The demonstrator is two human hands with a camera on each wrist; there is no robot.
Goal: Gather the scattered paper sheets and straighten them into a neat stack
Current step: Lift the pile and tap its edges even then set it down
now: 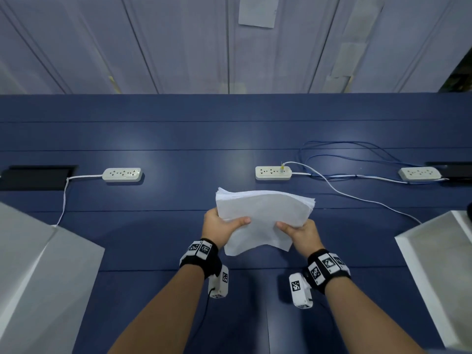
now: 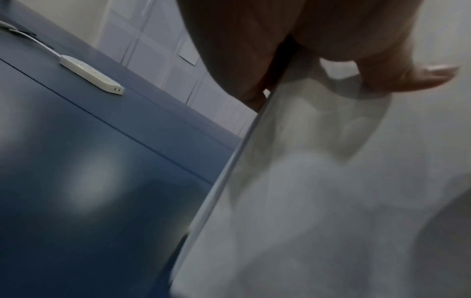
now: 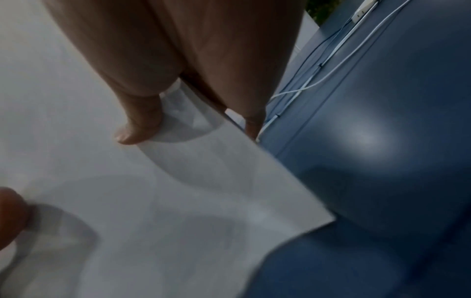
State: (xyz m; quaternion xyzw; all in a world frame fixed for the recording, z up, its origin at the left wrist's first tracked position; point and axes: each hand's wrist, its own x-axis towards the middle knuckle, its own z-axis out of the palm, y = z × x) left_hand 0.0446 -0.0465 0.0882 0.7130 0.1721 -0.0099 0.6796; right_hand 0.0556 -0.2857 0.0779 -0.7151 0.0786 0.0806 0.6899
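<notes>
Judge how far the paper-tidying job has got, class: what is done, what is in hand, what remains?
Done: the sheets appear gathered into one stack of paper; no loose sheet shows on the table. In hand: the left hand and right hand grip its sides above the table. Left: the far edges still fan unevenly, so it needs squaring and setting down.

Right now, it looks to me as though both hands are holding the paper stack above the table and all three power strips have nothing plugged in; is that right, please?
Not quite. Both the left hand and the right hand do hold the paper stack above the table, but the middle power strip has a plug in it, with a white cable leading off, as the head view shows. The other two look empty.
</notes>
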